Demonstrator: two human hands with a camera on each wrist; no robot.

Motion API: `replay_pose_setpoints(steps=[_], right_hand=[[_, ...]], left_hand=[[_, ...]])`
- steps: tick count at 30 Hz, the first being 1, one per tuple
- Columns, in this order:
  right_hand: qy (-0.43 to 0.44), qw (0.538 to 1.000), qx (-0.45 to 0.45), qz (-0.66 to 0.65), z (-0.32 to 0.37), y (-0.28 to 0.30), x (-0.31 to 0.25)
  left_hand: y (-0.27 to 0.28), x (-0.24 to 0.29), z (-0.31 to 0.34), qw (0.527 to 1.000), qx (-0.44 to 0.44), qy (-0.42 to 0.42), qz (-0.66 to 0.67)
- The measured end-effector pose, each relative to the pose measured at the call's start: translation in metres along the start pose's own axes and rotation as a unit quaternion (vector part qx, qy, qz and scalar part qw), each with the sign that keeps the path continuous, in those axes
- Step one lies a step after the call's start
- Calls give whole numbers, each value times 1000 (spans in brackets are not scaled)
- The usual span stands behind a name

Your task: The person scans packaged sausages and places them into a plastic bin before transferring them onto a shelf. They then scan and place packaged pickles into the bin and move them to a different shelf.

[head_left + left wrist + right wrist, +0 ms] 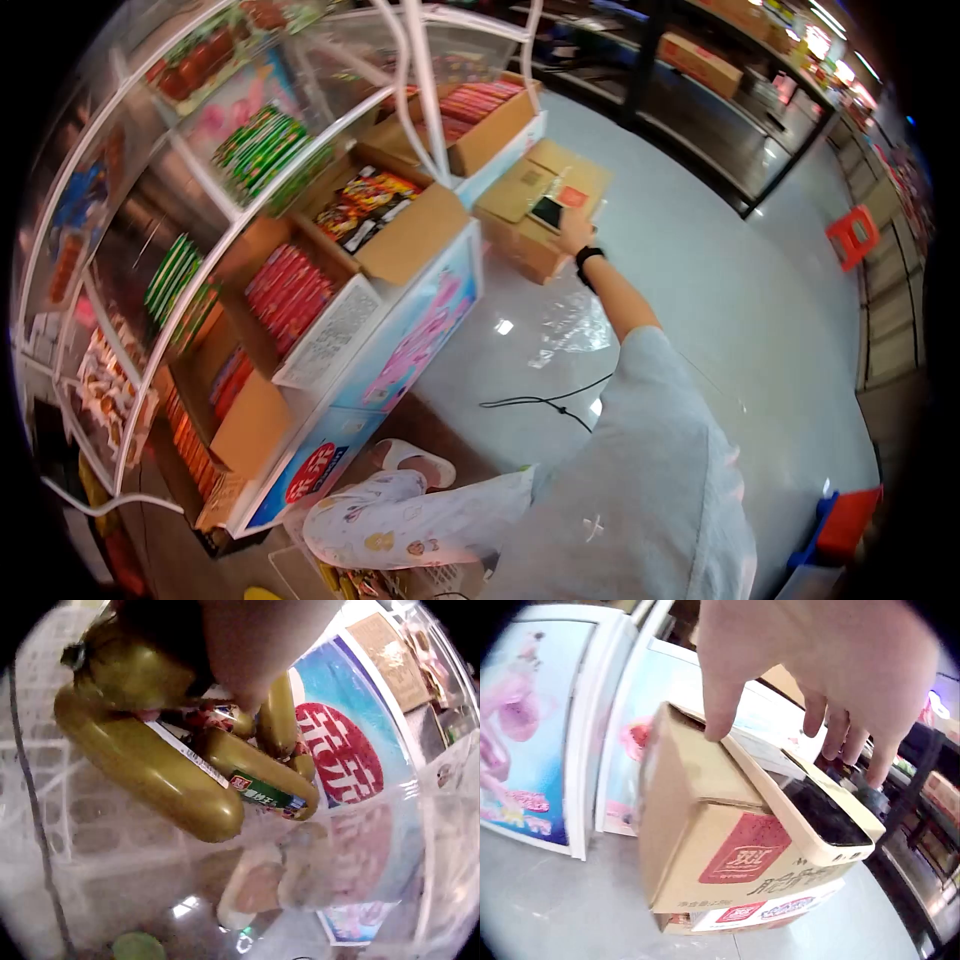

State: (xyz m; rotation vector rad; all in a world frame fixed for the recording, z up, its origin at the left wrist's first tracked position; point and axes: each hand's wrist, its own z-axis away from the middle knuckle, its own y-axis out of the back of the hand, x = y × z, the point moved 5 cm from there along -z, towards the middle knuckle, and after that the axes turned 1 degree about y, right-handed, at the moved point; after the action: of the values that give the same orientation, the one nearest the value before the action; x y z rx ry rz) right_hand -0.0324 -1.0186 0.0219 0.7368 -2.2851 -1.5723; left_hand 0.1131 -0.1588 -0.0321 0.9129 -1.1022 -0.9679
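Note:
A phone (826, 817) with a cream case and dark screen lies on a cardboard box (667, 817). My right hand (810, 667) is over it, thumb tip at the case's edge, the other fingers extended past its far side. In the head view the hand (575, 232) reaches the phone (546, 212) on the box's top. My left hand (255, 645) shows at the top of the left wrist view among gold-cased sausages (150, 776). A sausage with a tied end (124, 664) lies right beside it. Its fingers are mostly hidden, so I cannot tell its grip.
A white display freezer (400, 350) stands at left, bearing open cartons of packaged sausages (290, 290). Clear plastic wrap (575, 325) and a black cord (540, 402) lie on the floor. Dark shelving (690, 140) is behind; a red stool (852, 238) stands at right.

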Motion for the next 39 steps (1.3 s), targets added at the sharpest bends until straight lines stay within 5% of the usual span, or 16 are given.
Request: replay_pose_setpoints(steps=[5, 7, 9, 12, 14, 15, 18, 21, 22, 25, 29, 30, 31, 35, 37, 39], right_hand=[[-150, 949, -268, -69, -36, -63, 37], [-106, 962, -250, -35, -43, -67, 41], [-61, 982, -177, 12, -44, -52, 38], [-57, 954, -289, -61, -39, -36, 29], [-53, 997, -48, -32, -23, -29, 32], [-124, 977, -156, -72, -21, -23, 32], [-57, 975, -165, -135, -6, 1, 18], [-38, 860, -314, -400, 19, -12, 16], [-108, 700, -431, -560, 40, -21, 19], [-106, 511, -550, -652, 132, 47, -71], [48, 410, -680, -606, 260, 184, -253], [94, 363, -708, -599, 290, 205, -291], [138, 313, -732, -589, 316, 223, -327], [322, 235, -753, -523, 419, 279, -445], [490, 306, -650, -495, 460, 306, -475], [606, 413, -434, -523, 494, 328, -480]], left_hand=[[-10, -90, 6, 992, 65, 1, -104], [18, -46, 24, 986, -140, 91, 11], [25, -34, 29, 976, -162, 145, -27], [22, -50, 34, 986, -141, 76, -42], [24, -39, 33, 983, -161, 75, -44], [17, -55, 27, 983, -165, 79, -22], [11, -72, 24, 989, -142, 40, 7], [26, -69, 37, 996, -80, 33, 18], [45, -51, 44, 999, -23, 24, -15], [91, -22, 56, 990, 123, -30, 60], [161, 27, 105, 968, 178, -51, 168], [164, 33, 117, 937, 96, -30, 334], [160, 40, 128, 871, 16, -10, 491], [151, 64, 174, 675, 45, -99, 730], [129, 65, 185, 549, 94, -61, 828], [102, 57, 195, 626, 176, 42, 758]])
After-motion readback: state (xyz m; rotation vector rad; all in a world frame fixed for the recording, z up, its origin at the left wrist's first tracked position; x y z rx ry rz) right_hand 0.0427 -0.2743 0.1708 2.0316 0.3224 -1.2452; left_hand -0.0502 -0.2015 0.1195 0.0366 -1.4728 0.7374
